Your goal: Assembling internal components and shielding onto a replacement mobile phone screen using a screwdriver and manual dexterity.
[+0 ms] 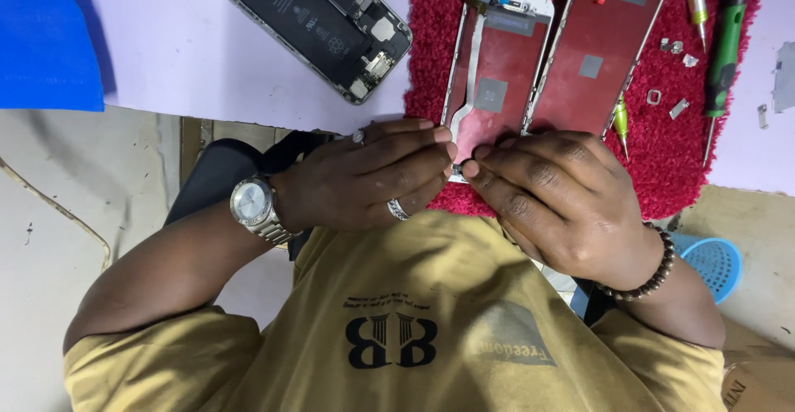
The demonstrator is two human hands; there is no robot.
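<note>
Both hands, the left hand (373, 178) and the right hand (555, 205), pinch with narrow fingertips the near end of the left screen panel (494, 77), which lies on the red mat (662, 143). A hard pull can tear its thin cable or crack the glass. The small metal parts (675, 52) on the mat, beside the green screwdriver (722, 48), may scatter if the mat is pushed.

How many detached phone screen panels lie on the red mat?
2: the left screen panel under both hands' fingertips, the right screen panel beside it. None seems hidden.
</note>
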